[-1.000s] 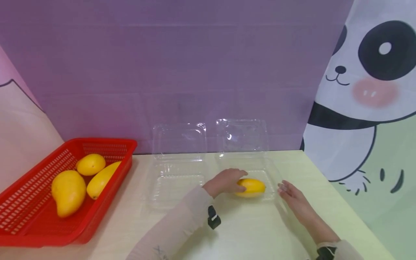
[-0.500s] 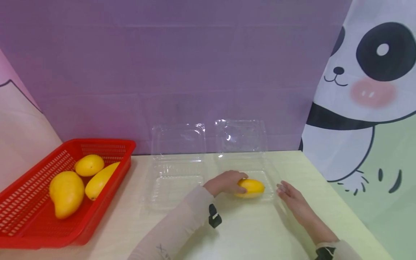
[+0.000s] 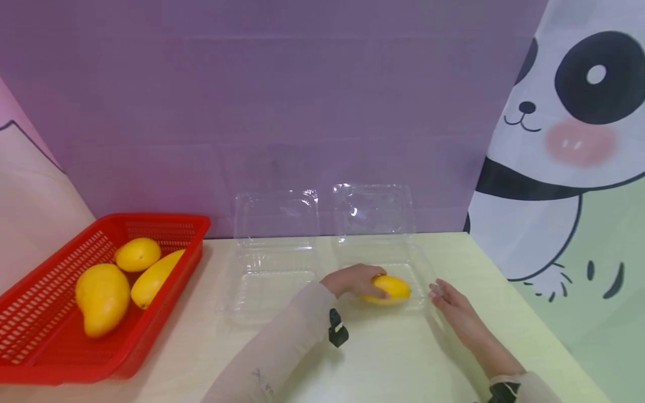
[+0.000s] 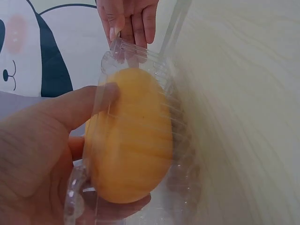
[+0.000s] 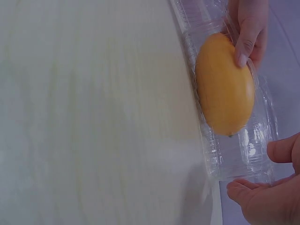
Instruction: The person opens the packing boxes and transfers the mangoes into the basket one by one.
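In the head view my left hand (image 3: 356, 279) grips a yellow mango (image 3: 398, 289) from its left end, with the thumb on the near side. The mango is inside the base of the right-hand clear plastic clamshell container (image 3: 417, 305), whose wall stands in front of the fruit in the left wrist view. My right hand (image 3: 457, 310) is at this container's right end. Its thumb (image 5: 282, 151) and fingertips (image 5: 241, 187) hold the rim in the right wrist view. The container's lid (image 3: 374, 210) stands raised at the back.
A second clear clamshell (image 3: 274, 291) sits to the left with its lid (image 3: 277, 218) up. At far left, a red plastic basket (image 3: 143, 336) holds three mangoes (image 3: 103, 299). A purple backdrop (image 3: 302, 101) rises behind the pale table (image 3: 383, 364), and a panda-print sheet (image 3: 544, 224) hangs at right.
My left hand has shifted slightly and its thumb lies further over the mango. The mango stays in nearly the same spot, and my right hand has hardly moved.
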### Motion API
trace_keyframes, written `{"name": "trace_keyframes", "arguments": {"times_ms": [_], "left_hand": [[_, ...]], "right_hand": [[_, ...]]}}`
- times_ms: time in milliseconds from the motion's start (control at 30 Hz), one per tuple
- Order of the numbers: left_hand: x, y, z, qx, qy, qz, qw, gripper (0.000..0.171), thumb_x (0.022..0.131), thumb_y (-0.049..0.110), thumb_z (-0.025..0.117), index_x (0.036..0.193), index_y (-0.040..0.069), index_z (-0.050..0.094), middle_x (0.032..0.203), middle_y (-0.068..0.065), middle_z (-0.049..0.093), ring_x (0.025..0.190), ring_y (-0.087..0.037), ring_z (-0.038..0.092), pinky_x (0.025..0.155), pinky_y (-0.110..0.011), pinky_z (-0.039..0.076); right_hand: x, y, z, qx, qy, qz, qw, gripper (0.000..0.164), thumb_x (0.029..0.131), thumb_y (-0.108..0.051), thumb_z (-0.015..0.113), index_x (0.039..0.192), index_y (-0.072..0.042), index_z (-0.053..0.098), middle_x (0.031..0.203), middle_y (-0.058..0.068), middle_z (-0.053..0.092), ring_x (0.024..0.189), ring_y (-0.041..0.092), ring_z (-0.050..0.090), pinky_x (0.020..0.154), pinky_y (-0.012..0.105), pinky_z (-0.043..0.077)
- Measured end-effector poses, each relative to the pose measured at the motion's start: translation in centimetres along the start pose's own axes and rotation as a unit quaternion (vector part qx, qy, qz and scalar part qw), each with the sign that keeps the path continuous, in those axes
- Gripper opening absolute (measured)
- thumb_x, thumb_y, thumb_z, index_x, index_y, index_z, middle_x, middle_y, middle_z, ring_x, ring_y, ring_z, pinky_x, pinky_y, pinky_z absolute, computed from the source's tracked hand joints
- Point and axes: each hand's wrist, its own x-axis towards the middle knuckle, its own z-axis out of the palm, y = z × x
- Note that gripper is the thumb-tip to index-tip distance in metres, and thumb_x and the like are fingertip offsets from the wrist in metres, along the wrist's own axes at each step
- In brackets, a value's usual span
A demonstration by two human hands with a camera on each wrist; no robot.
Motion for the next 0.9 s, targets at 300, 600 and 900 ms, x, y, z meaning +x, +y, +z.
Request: {"name": "trace_keyframes", "arguments": {"times_ms": [300,600,900], "left_hand": [[0.64,-0.07,0.14,-0.041,-0.02,-0.019,0.9988,0.056,0.085,0.042,0.064,0.132,0.015,0.051,0.11,0.006,0.057,0.093,-0.011,0.049,0.088,-0.029,0.041],[0.78,0.11,0.28,-0.065,0.006,-0.023,0.9976,0.053,0.082,0.039,0.069,0.127,0.015,0.056,0.109,0.006,0.058,0.091,-0.01,0.05,0.087,-0.028,0.042],[0.93,0.08,0.55,-0.049,0.051,-0.012,0.9974,0.054,0.077,0.035,0.075,0.124,0.013,0.059,0.113,0.002,0.062,0.092,-0.01,0.053,0.087,-0.025,0.044]], "right_hand": [[0.11,0.2,0.11,0.008,0.005,-0.014,1.0,0.062,0.103,-0.02,0.038,0.144,0.013,0.007,0.147,0.032,0.021,0.137,0.042,0.023,0.108,0.047,0.024],[0.2,0.18,0.0,0.004,0.005,-0.014,1.0,0.062,0.103,-0.02,0.038,0.144,0.013,0.006,0.148,0.032,0.02,0.137,0.042,0.022,0.109,0.047,0.024],[0.05,0.13,0.1,0.004,0.005,-0.008,1.0,0.062,0.103,-0.021,0.037,0.145,0.012,0.006,0.148,0.031,0.02,0.137,0.043,0.022,0.11,0.049,0.022]]}}
